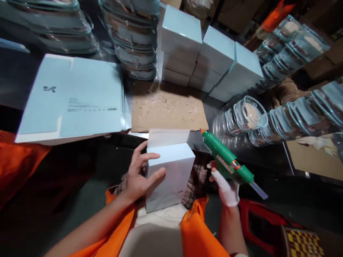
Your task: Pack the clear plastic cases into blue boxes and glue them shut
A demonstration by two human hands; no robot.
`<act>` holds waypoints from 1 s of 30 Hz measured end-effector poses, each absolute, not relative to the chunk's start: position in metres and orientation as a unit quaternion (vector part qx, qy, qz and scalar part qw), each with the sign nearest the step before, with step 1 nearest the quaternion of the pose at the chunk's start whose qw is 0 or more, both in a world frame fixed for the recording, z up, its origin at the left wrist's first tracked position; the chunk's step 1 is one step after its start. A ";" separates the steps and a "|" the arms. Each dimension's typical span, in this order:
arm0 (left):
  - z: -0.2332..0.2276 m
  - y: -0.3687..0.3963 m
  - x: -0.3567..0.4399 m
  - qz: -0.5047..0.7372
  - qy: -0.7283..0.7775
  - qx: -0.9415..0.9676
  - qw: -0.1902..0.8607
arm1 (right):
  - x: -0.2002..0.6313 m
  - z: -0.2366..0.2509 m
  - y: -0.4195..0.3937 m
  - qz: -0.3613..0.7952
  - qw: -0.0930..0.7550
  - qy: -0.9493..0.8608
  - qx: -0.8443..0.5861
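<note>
At the far left, orange cloth (18, 164) hangs below the level of the counter (218, 125). Flat white sheets (91, 78) lie piled on the counter, the top one bearing a dark mark and small print; their near edge juts out over the front. Behind them rises a leaning stack of clear containers (64, 26), and to its right a taller container stack (136, 43) stands close against the sheets' far corner.

The left hand (139, 178) holds the left side of a white box (170, 178), thumb on the near face, one finger on top, the other fingers partly hidden. The box stands upright at the person's lap, in front of the counter edge, with a flap (169, 138) raised on its far side. Just beyond the flap lies a brown cardboard piece (167, 109) spotted with residue; white cartons (182, 32) are piled behind it, closing off the space there.

Right of the box, the right hand (225, 189), in a white glove that bares the fingertips, has its fingers closed about a green glue gun (222, 151), whose orange nozzle points at the cardboard's near corner. Past the gun, a short container stack (245, 116) and long leaning container rows (302, 112) crowd the counter. Below, a red stool (258, 214) stands beside a checkered seat (302, 242).
</note>
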State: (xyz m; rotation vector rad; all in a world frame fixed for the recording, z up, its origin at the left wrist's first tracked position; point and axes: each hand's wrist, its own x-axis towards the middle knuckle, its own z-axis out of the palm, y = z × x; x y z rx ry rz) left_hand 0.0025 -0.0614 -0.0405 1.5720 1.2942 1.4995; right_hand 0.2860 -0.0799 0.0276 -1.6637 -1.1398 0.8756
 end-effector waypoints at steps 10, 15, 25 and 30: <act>-0.035 -0.061 -0.002 0.581 0.454 0.586 0.335 | 0.313 0.027 0.051 0.329 0.309 -0.414 -0.791; -0.035 -0.057 0.002 0.578 0.446 0.575 0.369 | 0.297 0.039 0.009 0.166 0.426 -0.457 -0.763; -0.031 -0.046 0.015 0.583 0.385 0.529 0.481 | 0.257 0.025 -0.028 0.568 0.422 -0.464 -0.533; -0.038 -0.039 0.013 0.611 0.328 0.549 0.467 | 0.275 0.032 -0.042 0.471 0.359 -0.695 -0.407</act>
